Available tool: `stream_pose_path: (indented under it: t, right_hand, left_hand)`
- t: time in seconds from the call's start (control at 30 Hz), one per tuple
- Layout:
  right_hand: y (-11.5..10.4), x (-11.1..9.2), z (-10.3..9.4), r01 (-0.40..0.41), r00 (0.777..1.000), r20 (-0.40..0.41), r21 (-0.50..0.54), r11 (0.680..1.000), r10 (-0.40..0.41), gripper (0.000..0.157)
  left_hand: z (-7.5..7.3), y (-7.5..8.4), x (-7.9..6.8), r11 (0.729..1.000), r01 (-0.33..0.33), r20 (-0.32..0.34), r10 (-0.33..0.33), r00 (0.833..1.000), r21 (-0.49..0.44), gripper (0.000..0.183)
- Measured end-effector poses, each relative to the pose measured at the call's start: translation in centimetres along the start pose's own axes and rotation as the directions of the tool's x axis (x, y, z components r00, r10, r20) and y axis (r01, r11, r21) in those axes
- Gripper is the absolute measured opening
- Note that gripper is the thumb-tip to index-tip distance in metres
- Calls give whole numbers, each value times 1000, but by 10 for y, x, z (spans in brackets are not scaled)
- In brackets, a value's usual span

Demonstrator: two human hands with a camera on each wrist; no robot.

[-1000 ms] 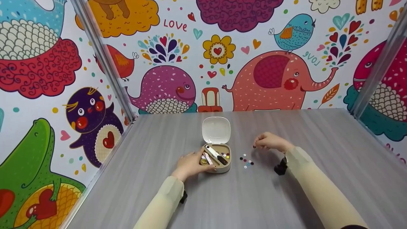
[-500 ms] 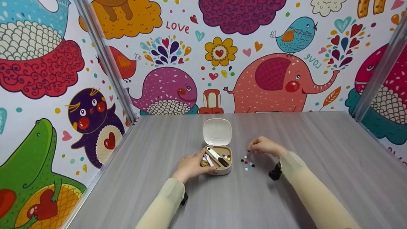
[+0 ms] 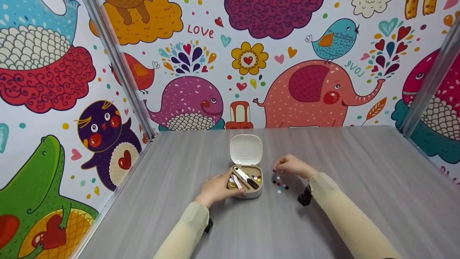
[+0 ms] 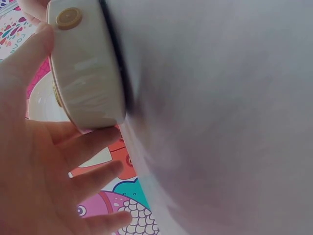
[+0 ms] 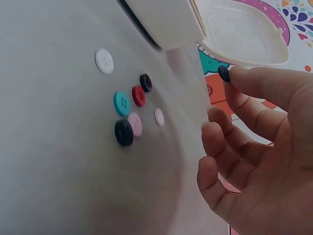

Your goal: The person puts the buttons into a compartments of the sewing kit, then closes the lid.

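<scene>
My left hand (image 3: 215,189) grips the near left side of a small white sewing box (image 3: 251,195), thumb at its front and fingers along its side. The box's lid (image 3: 246,149) stands raised. Inside lie a white and dark-handled tool (image 3: 245,177) and several colored buttons (image 3: 257,177) in the right compartment. Between thumb and forefinger, my right hand (image 3: 294,166) pinches a dark button (image 5: 223,73) above the table, right of the box. Below it on the table lie loose buttons: teal (image 5: 121,103), red (image 5: 139,96), pink (image 5: 135,124), black (image 5: 124,132) and white (image 5: 104,61) among them.
The grey wood-grain table (image 3: 172,158) meets cartoon-printed walls (image 3: 298,100) at the back and sides. Metal posts (image 3: 120,68) mark the corners. A gold button-shaped clasp (image 4: 69,18) shows on the box's front.
My right hand has moved left with the dark button, closer to the box and past the loose buttons' far side. The left hand stays on the box.
</scene>
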State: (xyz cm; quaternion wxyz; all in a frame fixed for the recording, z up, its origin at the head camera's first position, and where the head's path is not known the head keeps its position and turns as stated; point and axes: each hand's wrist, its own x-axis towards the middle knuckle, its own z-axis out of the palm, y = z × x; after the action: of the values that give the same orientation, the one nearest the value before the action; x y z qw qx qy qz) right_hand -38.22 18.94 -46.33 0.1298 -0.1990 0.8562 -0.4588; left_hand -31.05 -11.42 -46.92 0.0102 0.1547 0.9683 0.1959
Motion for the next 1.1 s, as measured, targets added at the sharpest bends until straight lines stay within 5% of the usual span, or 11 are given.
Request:
stream_pose_path:
  t: [1.1]
  right_hand:
    - [-22,19,29,66,998,4,46,997,-66,15]
  left_hand:
    - [1,0,0,1000,-15,-10,15,1000,3,96]
